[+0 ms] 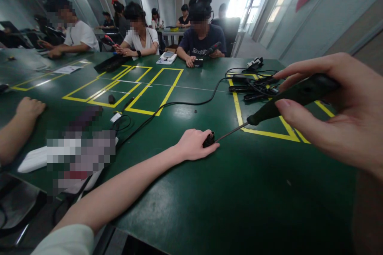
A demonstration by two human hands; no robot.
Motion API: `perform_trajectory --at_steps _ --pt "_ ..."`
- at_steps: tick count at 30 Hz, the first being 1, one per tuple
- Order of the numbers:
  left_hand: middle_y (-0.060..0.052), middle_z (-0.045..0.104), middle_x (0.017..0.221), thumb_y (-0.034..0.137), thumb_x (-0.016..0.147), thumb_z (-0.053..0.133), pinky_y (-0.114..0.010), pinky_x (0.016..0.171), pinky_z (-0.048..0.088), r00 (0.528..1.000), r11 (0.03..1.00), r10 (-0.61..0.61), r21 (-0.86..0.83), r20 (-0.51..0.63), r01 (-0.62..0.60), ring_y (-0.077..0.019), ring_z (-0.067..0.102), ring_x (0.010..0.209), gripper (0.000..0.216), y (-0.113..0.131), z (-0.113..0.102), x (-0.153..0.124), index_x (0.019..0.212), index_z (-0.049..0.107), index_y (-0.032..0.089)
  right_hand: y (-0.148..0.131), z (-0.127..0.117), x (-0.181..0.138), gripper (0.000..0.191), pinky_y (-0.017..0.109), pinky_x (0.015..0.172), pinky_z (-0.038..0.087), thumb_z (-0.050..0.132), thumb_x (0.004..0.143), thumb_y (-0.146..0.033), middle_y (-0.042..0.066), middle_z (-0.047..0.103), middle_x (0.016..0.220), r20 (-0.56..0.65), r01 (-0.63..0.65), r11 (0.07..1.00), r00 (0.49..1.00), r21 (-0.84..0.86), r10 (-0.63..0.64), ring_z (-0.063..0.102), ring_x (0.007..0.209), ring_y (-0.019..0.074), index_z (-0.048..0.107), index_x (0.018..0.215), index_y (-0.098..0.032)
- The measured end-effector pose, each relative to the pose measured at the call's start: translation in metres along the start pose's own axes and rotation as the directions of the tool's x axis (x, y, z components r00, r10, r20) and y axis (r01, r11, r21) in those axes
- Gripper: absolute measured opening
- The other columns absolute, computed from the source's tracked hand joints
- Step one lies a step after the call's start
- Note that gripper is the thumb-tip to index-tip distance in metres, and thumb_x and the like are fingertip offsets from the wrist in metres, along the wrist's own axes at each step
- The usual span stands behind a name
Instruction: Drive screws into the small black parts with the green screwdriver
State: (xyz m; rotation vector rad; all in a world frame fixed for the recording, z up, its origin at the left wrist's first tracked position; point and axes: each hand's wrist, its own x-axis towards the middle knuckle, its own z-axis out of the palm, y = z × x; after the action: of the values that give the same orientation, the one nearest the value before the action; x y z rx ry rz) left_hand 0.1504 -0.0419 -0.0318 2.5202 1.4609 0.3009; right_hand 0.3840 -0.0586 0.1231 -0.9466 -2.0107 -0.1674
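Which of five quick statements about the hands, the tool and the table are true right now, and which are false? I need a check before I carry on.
1. The right hand holds the screwdriver. True.
2. The left hand is empty. False: it holds a small black part.
3. The screwdriver points toward the small black part. True.
4. The table is white. False: it is green, with yellow tape outlines.
5. The jumble of black devices and cables lies to the left of the left hand. False: it lies to its right, farther back on the table.
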Motion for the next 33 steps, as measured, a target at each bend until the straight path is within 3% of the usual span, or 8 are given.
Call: perform_trajectory --at_steps 6,13,19,33 --pt "-0.01 0.081 0.091 0.057 0.103 0.055 -0.035 0.076 0.054 1.0 1.0 0.003 -0.001 -0.011 -0.003 -0.0291 0.078 0.086 0.04 0.0 0.001 0.0 0.109 0.069 0.02 -0.001 0.004 0.002 0.025 0.028 0.052 0.051 0.078 0.081 -0.044 0.001 0.076 0.084 -0.039 -0.069 0.996 0.997 -0.057 0.066 0.063 0.055 0.0128 0.068 0.094 -0.026" --pt "-0.009 0.08 0.089 0.058 0.103 0.055 -0.035 0.076 0.054 1.0 1.0 -0.002 -0.003 -0.002 0.002 -0.0295 0.078 0.086 0.041 0.0 0.001 0.0 0.109 0.069 0.02 -0.005 0.004 0.001 0.022 0.03 0.057 0.056 0.071 0.079 -0.029 0.0 0.074 0.086 -0.019 -0.043 0.998 0.999 0.038 0.043 0.068 0.062 0.0148 0.066 0.1 -0.027" --pt "-0.01 0.081 0.09 0.061 0.104 0.052 -0.037 0.077 0.054 1.0 1.0 -0.004 -0.01 -0.019 0.004 -0.03 0.078 0.085 0.044 0.0 0.0 0.0 0.107 0.068 0.02 -0.005 0.004 0.004 0.019 0.025 0.049 0.047 0.076 0.082 -0.04 -0.001 0.072 0.076 -0.071 -0.055 0.996 0.996 -0.066 0.05 0.061 0.052 0.011 0.064 0.084 -0.025" --pt "-0.01 0.081 0.09 0.057 0.103 0.054 -0.037 0.078 0.055 1.0 1.0 -0.003 -0.01 -0.014 0.003 -0.0297 0.078 0.086 0.04 -0.001 0.002 0.001 0.107 0.069 0.02 -0.007 0.0 0.003 0.027 0.026 0.051 0.049 0.079 0.083 -0.045 -0.001 0.069 0.069 -0.066 -0.076 0.994 0.995 -0.078 0.071 0.058 0.053 0.0119 0.062 0.079 -0.025"
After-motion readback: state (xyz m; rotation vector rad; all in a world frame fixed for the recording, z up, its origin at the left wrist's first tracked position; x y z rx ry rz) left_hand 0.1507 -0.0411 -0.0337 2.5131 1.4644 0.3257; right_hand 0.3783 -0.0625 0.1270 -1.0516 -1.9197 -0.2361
